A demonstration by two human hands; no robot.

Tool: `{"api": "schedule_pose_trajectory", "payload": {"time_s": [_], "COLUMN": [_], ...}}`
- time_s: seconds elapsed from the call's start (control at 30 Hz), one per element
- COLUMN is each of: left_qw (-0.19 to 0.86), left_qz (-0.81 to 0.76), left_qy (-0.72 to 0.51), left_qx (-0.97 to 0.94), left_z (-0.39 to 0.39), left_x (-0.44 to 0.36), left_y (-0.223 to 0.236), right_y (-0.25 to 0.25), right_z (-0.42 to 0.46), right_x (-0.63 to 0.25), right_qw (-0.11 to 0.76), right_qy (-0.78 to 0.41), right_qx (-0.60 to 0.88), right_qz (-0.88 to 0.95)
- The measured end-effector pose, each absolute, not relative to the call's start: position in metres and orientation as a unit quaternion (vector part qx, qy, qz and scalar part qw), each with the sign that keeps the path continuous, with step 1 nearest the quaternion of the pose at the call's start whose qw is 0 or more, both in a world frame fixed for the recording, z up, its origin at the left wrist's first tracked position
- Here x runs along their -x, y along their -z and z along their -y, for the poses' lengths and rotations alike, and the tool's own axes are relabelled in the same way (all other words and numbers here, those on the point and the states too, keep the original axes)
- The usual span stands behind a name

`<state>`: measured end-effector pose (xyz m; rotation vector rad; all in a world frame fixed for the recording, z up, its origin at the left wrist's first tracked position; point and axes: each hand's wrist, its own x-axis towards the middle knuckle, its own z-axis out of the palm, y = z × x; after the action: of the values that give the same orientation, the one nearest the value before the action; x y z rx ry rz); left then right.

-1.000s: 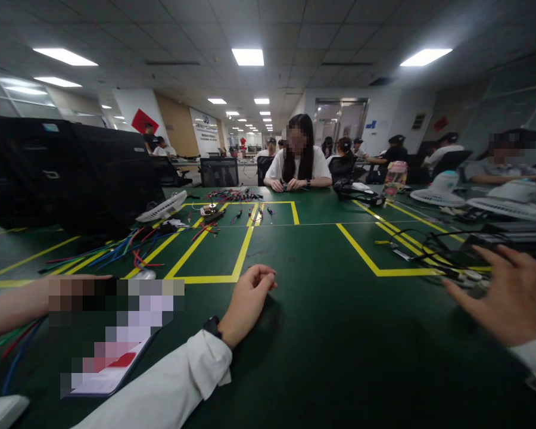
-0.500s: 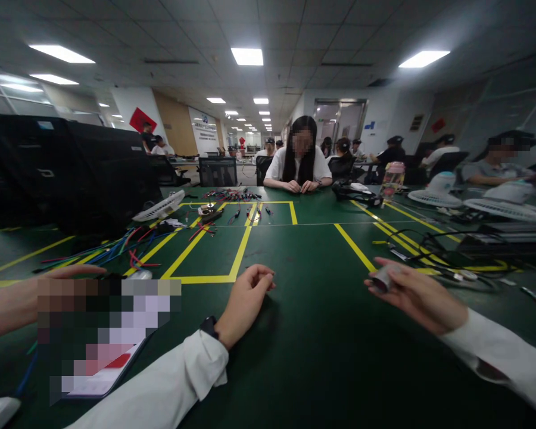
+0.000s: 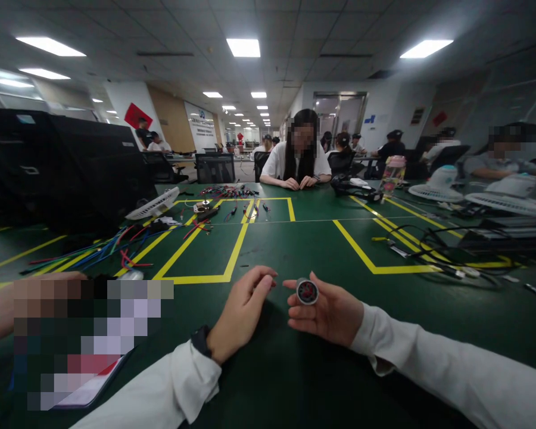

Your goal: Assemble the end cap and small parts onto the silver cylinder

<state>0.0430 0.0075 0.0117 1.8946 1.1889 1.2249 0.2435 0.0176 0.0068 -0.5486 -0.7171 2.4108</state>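
Observation:
In my right hand (image 3: 333, 313) is a short grey cylinder (image 3: 307, 291), held near the fingertips with its round end facing me. Dark and red parts show inside that end. The other fingers of this hand are spread below it. My left hand (image 3: 241, 307) is just left of it, over the green table, with a small gap between the two hands. Its fingers are loosely bent and the thumb lies in front of them. I see nothing held there, though the palm is hidden. A tiny dark piece (image 3: 244, 266) lies beyond my left hand.
A phone (image 3: 93, 387), partly blurred, is at the left beside another person's hand (image 3: 36, 298). Coloured wires (image 3: 102, 247) and a black monitor (image 3: 71, 161) are behind it. Black cables (image 3: 433, 247) lie at the right. A person (image 3: 297, 155) sits across the green table (image 3: 286, 250).
My right hand has moved left with the grey cylinder, close to my left hand, and turned its round end towards me. The fingers of my left hand have loosened slightly.

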Motion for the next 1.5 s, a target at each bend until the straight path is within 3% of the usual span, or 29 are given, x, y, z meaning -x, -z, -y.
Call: {"api": "schedule_pose_trajectory", "payload": {"time_s": [0.2, 0.47, 0.63, 0.8, 0.93, 1.07, 1.5], "left_qw": [0.16, 0.222, 0.217, 0.199, 0.202, 0.215, 0.251], "left_qz": [-0.384, -0.463, -0.465, -0.455, -0.451, -0.447, -0.399], "left_qy": [-0.393, -0.438, -0.401, -0.34, -0.299, -0.302, -0.452], "left_qx": [-0.82, -0.738, -0.759, -0.798, -0.816, -0.814, -0.757], "left_z": [0.009, 0.002, 0.0, -0.001, -0.002, 0.001, -0.004], "left_x": [-0.055, -0.054, -0.053, -0.056, -0.058, -0.057, -0.068], "left_y": [-0.015, -0.013, -0.01, -0.008, -0.007, -0.009, -0.02], "right_y": [0.001, -0.003, 0.003, 0.001, 0.001, 0.002, 0.003], "right_z": [-0.014, -0.006, -0.004, -0.01, -0.011, -0.007, -0.01], "right_x": [-0.232, -0.228, -0.233, -0.242, -0.244, -0.242, -0.238], "right_qw": [0.33, 0.427, 0.462, 0.422, 0.379, 0.403, 0.372], "right_qy": [-0.85, -0.781, -0.559, -0.342, -0.32, -0.33, -0.359], "right_qx": [0.269, 0.308, 0.374, 0.375, 0.357, 0.38, 0.391], "right_qz": [0.31, 0.336, 0.577, 0.751, 0.792, 0.764, 0.761]}}
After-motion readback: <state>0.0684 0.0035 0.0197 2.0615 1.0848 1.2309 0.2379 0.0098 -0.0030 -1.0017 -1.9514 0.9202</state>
